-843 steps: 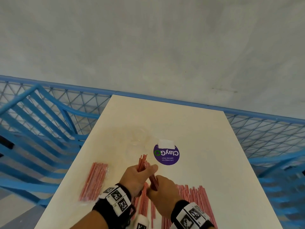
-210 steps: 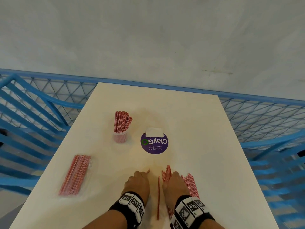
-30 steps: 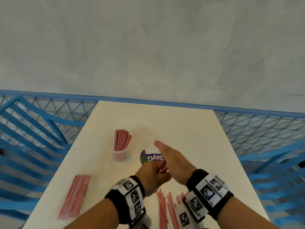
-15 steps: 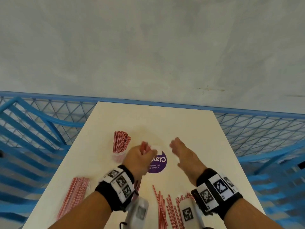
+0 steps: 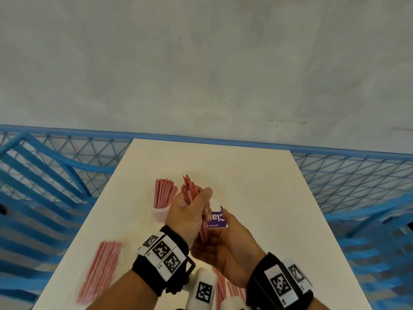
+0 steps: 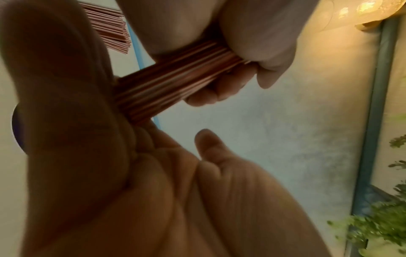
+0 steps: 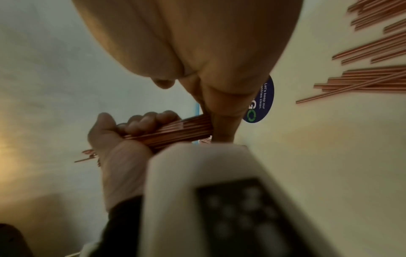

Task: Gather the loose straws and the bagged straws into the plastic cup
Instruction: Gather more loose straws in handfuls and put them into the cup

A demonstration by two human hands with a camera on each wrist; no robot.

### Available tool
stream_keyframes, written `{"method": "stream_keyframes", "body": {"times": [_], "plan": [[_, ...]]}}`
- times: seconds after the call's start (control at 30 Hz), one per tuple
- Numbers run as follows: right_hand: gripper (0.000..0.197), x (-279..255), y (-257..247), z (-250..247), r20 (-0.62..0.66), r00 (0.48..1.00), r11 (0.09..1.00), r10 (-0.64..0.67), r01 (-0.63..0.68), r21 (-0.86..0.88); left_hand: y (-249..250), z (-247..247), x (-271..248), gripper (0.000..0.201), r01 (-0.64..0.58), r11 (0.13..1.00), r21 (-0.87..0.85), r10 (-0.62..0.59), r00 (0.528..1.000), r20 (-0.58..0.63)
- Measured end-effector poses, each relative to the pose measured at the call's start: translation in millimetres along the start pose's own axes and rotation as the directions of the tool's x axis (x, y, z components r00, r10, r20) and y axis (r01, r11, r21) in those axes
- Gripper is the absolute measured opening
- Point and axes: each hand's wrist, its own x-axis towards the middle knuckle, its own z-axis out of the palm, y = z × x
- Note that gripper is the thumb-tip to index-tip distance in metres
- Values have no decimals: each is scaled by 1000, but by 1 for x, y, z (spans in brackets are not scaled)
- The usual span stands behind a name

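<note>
Head view: left hand (image 5: pixel 186 214) clenched round a straw bundle (image 5: pixel 190 191), just right of the plastic cup (image 5: pixel 160 213); right hand (image 5: pixel 225 249) flat-fingered beneath; bagged straws (image 5: pixel 99 268) well nearer than the cup. Left wrist: bundle butting the flat palm (image 6: pixel 153 173). Right wrist: loose straws (image 7: pixel 369 81) on the table (image 7: pixel 329 156).

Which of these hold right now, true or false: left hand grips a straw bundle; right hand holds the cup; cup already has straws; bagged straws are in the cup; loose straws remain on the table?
1. The left hand grips a bundle of straws. True.
2. The right hand holds the plastic cup. False: it is open at the bundle's lower end; the cup stands alone on the table.
3. The cup already holds straws. True.
4. The bagged straws are in the cup. False: they lie on the table's left side.
5. Loose straws remain on the table. True.
</note>
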Motion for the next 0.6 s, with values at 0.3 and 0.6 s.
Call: {"method": "stream_keyframes", "body": {"times": [0.3,0.6], "plan": [[74,-6,-3,-8,11,999,991,-31,32,-129,-3,-4,3,41,74,995,71,-74,997,11],[55,-40,-67,0,227,695,232,-682,500,-834,-13,-10,-14,25,135,873,469,-236,958,164]]}}
